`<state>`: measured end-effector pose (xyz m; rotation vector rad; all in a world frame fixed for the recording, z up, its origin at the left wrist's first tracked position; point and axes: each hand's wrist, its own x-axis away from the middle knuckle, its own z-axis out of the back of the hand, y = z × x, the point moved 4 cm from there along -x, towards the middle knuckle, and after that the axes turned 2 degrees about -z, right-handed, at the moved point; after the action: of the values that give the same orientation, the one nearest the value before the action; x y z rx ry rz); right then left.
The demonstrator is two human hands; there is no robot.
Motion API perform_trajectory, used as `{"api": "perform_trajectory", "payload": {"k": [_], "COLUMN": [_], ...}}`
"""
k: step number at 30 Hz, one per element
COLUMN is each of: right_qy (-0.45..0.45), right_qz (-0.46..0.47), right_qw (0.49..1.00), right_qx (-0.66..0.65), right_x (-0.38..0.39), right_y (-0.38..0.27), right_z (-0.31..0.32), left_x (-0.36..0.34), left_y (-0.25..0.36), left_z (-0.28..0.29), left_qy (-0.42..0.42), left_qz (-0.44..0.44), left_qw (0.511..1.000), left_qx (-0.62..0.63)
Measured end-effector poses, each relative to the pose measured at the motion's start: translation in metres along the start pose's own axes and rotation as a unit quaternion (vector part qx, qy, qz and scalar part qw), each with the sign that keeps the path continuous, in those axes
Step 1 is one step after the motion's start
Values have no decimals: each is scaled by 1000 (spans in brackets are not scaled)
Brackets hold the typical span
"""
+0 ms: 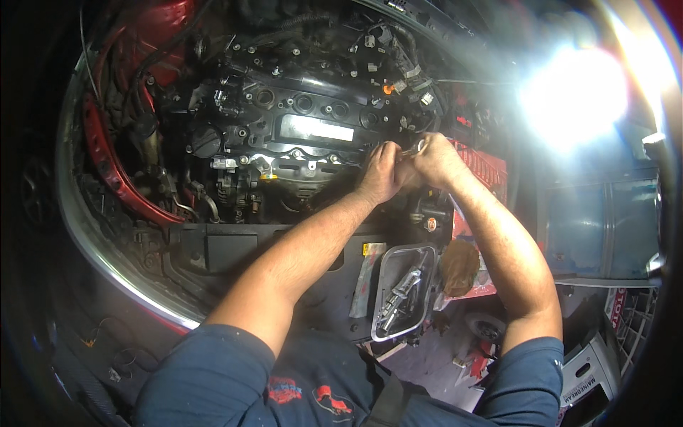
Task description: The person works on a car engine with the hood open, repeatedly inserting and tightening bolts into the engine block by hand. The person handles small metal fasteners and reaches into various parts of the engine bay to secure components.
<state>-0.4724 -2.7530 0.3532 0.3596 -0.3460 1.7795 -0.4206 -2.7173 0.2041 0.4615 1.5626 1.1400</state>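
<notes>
Both hands meet over the right end of a car engine in an open engine bay. My left hand has its fingers curled closed against the engine's near right corner, and what they hold is hidden. Touching it, or nearly so, my right hand is closed around a small shiny metal piece, possibly part of a tool. Most of that piece disappears behind the fingers. A silver plate lies on the black engine top, left of the hands. An orange plug shows beyond them.
On the front panel below stands a clear-rimmed tray holding metal tools, beside a plastic packet. A brown bundle is right of the tray. A bright lamp glares at upper right. A yellow dipstick handle sticks up front.
</notes>
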Motion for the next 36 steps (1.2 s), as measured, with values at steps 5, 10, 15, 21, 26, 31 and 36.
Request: {"api": "perform_trajectory", "payload": {"k": [5,10,15,21,26,31,36], "right_qy": [104,10,-19,161,208,184,124], "right_qz": [253,118,-79,118,128,89,243], "right_qw": [930,972,996,979,963,979,926], "right_qx": [247,205,-26,-32,-111,-13,261], "right_x": [8,3,20,25,-42,-125,-169], "right_y": [-5,7,-13,-70,-128,-151,-153], "right_z": [1,-14,8,94,114,101,93], "left_x": [4,4,-13,-118,-218,-243,-234], "left_y": [-1,-3,10,30,-12,-65,-104], "left_z": [18,33,42,109,180,175,158], "left_qy": [8,-56,-150,-175,-273,-366,-336], "left_qz": [-7,-19,42,-132,-46,-12,-55], "left_qw": [998,998,985,972,950,909,916], "left_qx": [-56,-10,-74,-81,-142,-201,-211]}}
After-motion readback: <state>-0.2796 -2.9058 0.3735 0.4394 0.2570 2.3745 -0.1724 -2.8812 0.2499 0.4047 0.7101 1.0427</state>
